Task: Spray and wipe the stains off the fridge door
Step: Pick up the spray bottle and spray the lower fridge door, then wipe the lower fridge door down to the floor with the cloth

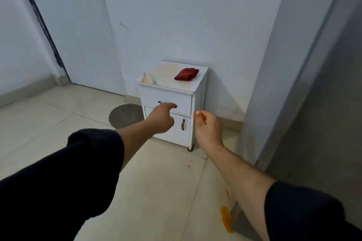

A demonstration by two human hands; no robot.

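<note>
Because the red cloth [186, 74] lies at twelve o'clock on the white cabinet [199, 92], I reach with my left hand [161, 119] loosely curled and empty, while my right hand [207, 127] pinches something thin.

Both hands out toward a small white cabinet

A folded red cloth [186, 74] lies on the stained top of the cabinet [199, 92] by the far wall. Left hand [161, 118] reaches near its upper drawer, empty; right hand [205, 125] hangs loosely curled just right of it, the grey fridge door [323, 103] further right

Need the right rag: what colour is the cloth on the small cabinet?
Dark red; the folded cloth shows clearly in the head view on the white cabinet.
</note>
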